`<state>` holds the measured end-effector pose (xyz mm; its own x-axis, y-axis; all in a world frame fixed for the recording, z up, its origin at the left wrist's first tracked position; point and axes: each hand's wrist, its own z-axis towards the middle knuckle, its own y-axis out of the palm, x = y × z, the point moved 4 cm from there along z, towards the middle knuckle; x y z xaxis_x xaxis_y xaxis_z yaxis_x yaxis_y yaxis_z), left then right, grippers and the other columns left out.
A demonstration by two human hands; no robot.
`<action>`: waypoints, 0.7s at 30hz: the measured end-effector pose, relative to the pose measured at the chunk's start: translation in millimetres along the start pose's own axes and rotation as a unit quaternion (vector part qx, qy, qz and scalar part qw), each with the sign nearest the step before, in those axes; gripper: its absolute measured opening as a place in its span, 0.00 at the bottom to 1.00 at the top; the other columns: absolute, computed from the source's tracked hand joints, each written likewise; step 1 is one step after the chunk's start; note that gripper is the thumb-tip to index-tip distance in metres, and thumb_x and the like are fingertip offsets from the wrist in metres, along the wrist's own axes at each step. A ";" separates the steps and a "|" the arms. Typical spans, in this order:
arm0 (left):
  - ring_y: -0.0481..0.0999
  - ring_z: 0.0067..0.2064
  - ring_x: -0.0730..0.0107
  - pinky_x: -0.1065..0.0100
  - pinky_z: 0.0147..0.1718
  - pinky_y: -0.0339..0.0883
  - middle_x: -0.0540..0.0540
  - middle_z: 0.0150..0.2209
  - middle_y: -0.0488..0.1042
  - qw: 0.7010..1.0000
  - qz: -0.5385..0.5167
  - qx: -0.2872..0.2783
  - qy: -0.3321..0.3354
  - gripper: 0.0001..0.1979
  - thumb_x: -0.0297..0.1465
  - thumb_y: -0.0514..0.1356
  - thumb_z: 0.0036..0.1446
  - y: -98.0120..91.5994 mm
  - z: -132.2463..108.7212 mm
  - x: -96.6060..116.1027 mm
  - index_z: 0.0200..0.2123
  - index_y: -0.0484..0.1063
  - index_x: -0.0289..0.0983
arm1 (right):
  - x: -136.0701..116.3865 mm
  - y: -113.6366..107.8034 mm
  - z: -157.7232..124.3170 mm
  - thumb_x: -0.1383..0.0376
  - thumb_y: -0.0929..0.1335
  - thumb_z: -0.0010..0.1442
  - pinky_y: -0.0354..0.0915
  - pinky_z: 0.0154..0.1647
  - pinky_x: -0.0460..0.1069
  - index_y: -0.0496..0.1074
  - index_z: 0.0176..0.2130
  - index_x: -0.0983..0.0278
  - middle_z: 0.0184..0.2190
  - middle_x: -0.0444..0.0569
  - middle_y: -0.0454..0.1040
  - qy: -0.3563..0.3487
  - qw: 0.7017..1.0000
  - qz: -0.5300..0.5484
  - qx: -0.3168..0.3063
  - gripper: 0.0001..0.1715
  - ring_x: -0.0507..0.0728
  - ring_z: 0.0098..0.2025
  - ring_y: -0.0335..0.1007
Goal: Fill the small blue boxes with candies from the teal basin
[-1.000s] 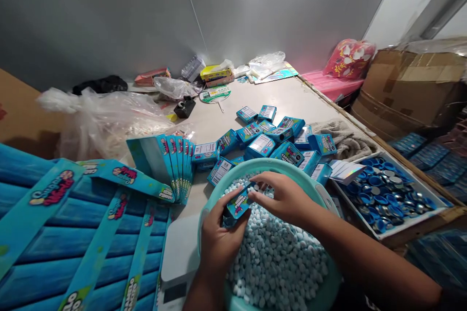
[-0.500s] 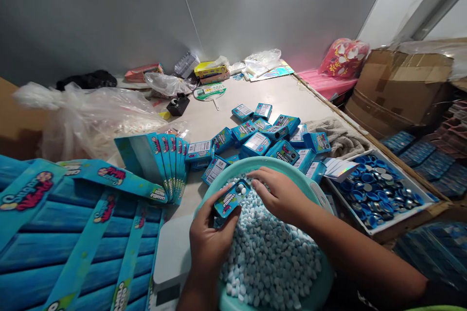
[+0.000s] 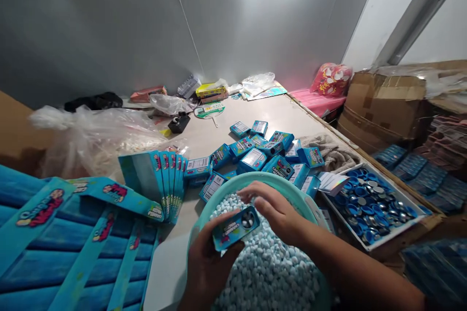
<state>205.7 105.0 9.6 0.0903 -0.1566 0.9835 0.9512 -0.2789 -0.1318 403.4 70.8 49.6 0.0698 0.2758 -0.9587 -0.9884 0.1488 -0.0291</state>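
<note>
My left hand [image 3: 206, 265] grips a small blue candy box [image 3: 233, 227] with a round hole in its top face, tilted over a teal basin [image 3: 292, 189] full of small blue and white candies [image 3: 266, 272]. My right hand [image 3: 273, 210] hovers palm down just right of the box, fingers curled together over the candies; what they pinch is hidden.
A pile of filled blue boxes [image 3: 262, 150] lies beyond the basin. A white tray of blue caps [image 3: 372, 201] stands at the right. Flat blue cartons [image 3: 160, 180] and long blue strips [image 3: 65, 252] lie at the left. A clear plastic bag [image 3: 95, 131] and cardboard boxes [image 3: 383, 102] sit further off.
The camera tilted up. My left hand has drawn the box toward me and turned its hole upward; my right hand has stayed close beside it over the candies.
</note>
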 end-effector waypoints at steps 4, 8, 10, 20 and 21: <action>0.83 0.52 0.50 0.60 0.48 0.82 0.40 0.53 0.81 0.997 -0.052 0.045 -0.037 0.30 0.42 0.76 0.50 -1.1 -10.6 3.5 0.55 0.77 0.42 | 6.2 -4.7 -3.9 0.41 0.54 0.76 0.72 0.51 0.55 0.77 0.54 0.56 0.43 0.50 0.79 -0.044 0.992 0.050 0.105 0.34 0.59 0.46 0.75; 0.85 0.48 0.53 0.60 0.47 0.82 0.39 0.52 0.80 0.990 -0.105 0.034 -0.090 0.47 0.46 0.77 0.48 10.1 -14.5 11.0 0.68 0.63 0.44 | 15.2 -6.6 -1.8 0.39 0.51 0.75 0.73 0.48 0.56 0.78 0.50 0.58 0.40 0.51 0.79 -0.008 0.991 0.034 0.132 0.39 0.60 0.43 0.76; 0.84 0.49 0.52 0.60 0.48 0.82 0.38 0.54 0.79 0.991 -0.104 0.010 -0.078 0.49 0.48 0.76 0.50 12.9 -9.9 13.1 0.70 0.61 0.44 | 13.6 -6.9 -0.5 0.38 0.51 0.75 0.74 0.49 0.57 0.77 0.50 0.59 0.40 0.52 0.79 -0.002 0.993 0.021 0.119 0.39 0.61 0.44 0.77; 0.85 0.46 0.56 0.62 0.42 0.84 0.41 0.50 0.81 0.976 0.079 0.167 0.115 0.20 0.36 0.74 0.54 -72.7 -29.4 11.4 0.48 0.74 0.40 | 6.4 -5.2 -8.5 0.43 0.55 0.76 0.74 0.46 0.56 0.76 0.49 0.61 0.39 0.52 0.79 -0.005 0.998 -0.038 0.059 0.33 0.61 0.42 0.77; 0.84 0.47 0.57 0.61 0.44 0.83 0.42 0.49 0.81 0.960 0.118 0.207 0.148 0.15 0.33 0.73 0.54 -85.2 -39.1 15.8 0.42 0.73 0.39 | 7.3 -3.1 -9.7 0.45 0.56 0.76 0.73 0.47 0.56 0.76 0.50 0.61 0.41 0.53 0.79 0.007 0.997 -0.066 0.026 0.30 0.61 0.43 0.77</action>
<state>114.5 89.3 31.5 0.2885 -0.4481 0.8461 0.9557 0.1890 -0.2258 405.7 63.2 39.9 0.1962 0.2369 -0.9515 -0.9625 0.2318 -0.1408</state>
